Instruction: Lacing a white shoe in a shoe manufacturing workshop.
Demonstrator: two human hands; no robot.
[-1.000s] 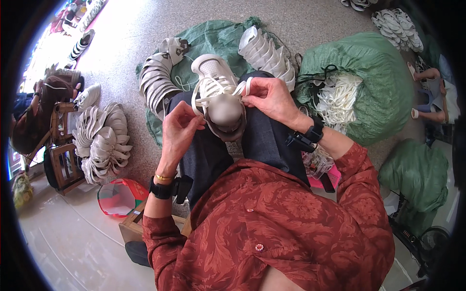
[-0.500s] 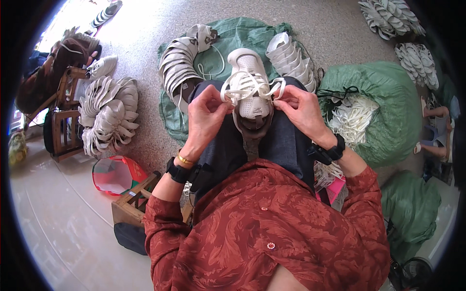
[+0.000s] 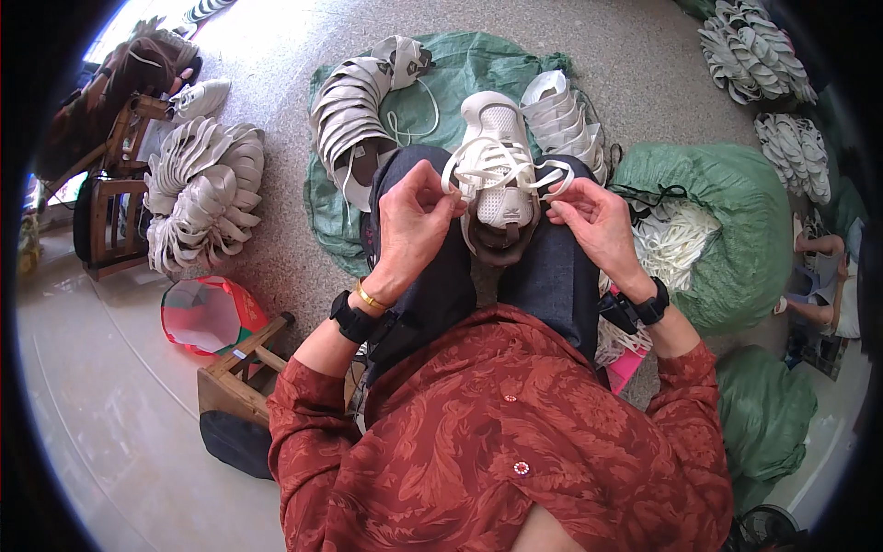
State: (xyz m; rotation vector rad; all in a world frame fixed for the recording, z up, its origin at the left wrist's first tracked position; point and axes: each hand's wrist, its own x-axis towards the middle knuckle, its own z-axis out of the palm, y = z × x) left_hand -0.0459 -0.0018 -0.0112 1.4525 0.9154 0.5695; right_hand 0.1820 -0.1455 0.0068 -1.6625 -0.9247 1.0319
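A white mesh shoe upper [image 3: 503,204] rests between my knees, toe pointing away. A white shoelace [image 3: 492,162] runs back and forth through its eyelets. At the upper's left edge, my left hand [image 3: 414,219] pinches one lace end between thumb and forefinger. My right hand [image 3: 596,223] is a little way off the right edge. Its thumb and fingers pinch the other lace end, which loops over from the eyelets. The fingertips hide the lace tips.
Stacked white uppers [image 3: 354,110] and another stack [image 3: 559,118] lie on a green sheet [image 3: 326,225]. At left are bundled uppers [image 3: 204,193], a red bag [image 3: 207,313] and a wooden stool [image 3: 241,377]. A green sack [image 3: 745,239] of white laces [image 3: 676,237] stands at right.
My right hand has drawn outward to the right from the upper, with the lace in its fingers. The left hand keeps its pinch beside the upper. The whole view has shifted slightly.
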